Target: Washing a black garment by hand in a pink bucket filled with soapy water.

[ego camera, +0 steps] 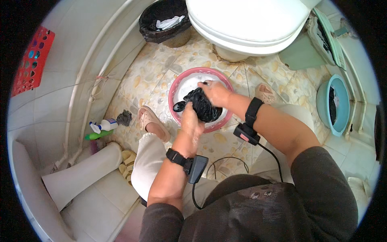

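Observation:
A pink plastic basin (pixel 172 90) with white suds stands on the tiled floor between my feet. Wet black cloth (pixel 201 104) is bunched between my two hands over the basin. My left hand (pixel 192 119) grips its lower left side, thumb on top, with a dark end of the cloth sticking out to the left. My right hand (pixel 213 92) has hold of the upper right side, fingers curled at the cloth's edge. Both hands look wet. The fingers beneath the cloth are hidden.
Beyond the basin are a white toilet (pixel 248 24) and a lined trash bin (pixel 178 39). A blue basin (pixel 340 106) holding dark cloth is at right. A spray bottle (pixel 105 125), a green bottle (pixel 101 135) and a white pedestal (pixel 87 175) are at left.

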`<action>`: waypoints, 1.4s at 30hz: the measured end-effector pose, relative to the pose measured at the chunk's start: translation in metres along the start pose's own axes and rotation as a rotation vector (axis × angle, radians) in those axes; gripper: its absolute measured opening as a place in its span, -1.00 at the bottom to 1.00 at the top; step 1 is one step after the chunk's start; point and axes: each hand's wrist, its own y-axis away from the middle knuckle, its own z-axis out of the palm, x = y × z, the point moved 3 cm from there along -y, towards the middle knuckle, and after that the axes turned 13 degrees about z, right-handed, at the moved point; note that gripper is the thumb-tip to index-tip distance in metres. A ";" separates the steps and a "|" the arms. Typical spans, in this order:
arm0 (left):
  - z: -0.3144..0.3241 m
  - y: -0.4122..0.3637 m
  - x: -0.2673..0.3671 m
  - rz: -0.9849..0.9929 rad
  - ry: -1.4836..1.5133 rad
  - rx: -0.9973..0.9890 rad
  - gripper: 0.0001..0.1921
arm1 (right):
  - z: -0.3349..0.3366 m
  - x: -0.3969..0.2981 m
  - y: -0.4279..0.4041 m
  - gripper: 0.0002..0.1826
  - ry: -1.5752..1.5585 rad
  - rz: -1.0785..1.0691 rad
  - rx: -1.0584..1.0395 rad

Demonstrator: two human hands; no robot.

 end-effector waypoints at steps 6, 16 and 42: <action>-0.050 -0.008 0.033 0.014 -0.367 0.461 -0.50 | -0.031 0.036 -0.004 -0.42 -0.771 0.470 -0.207; -0.036 0.001 0.082 0.693 -0.370 0.255 -0.56 | -0.071 0.039 -0.003 -0.42 -0.758 0.356 0.005; 0.028 0.030 0.094 0.558 -0.276 -0.172 -0.81 | -0.088 0.024 0.008 -0.32 -0.499 0.087 0.062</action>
